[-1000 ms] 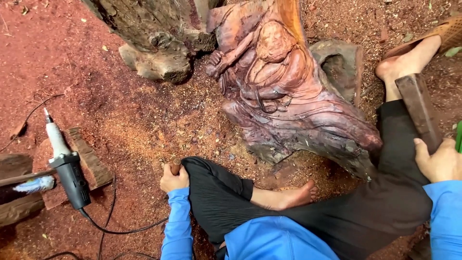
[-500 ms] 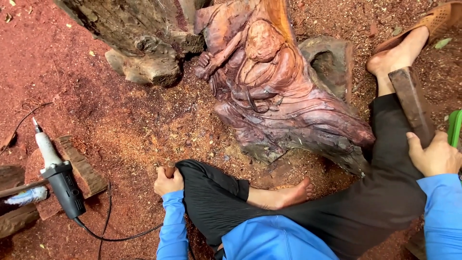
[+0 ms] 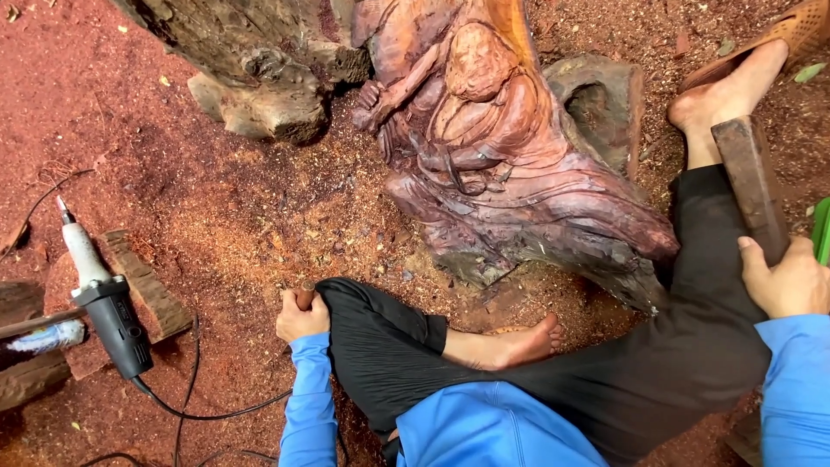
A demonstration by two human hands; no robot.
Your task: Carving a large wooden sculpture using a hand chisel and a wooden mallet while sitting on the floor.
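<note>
You sat on red, sawdust-strewn ground with the big reddish wood carving rising right in front of you, its folds and figures cut in relief and its base just beyond your bare foot. Behind it to the left lay a rough, uncarved grey-brown log, and at the carving's right side a hollowed stump piece leaned against it. Your legs in black trousers were folded across the lower frame, the other foot stretched out beside a tan sandal. Your right hand was clenched around the lower end of a long, dark wooden mallet that pointed away from you along your shin; a green object showed just at the frame's edge beside it, too cut off to identify. Your left hand was closed on a small brown wooden handle down by your knee, touching the ground. Well to the left, a black-and-white corded rotary tool rested on a wooden plank, its cable trailing toward you. No packages, labels or signs showed anywhere.
</note>
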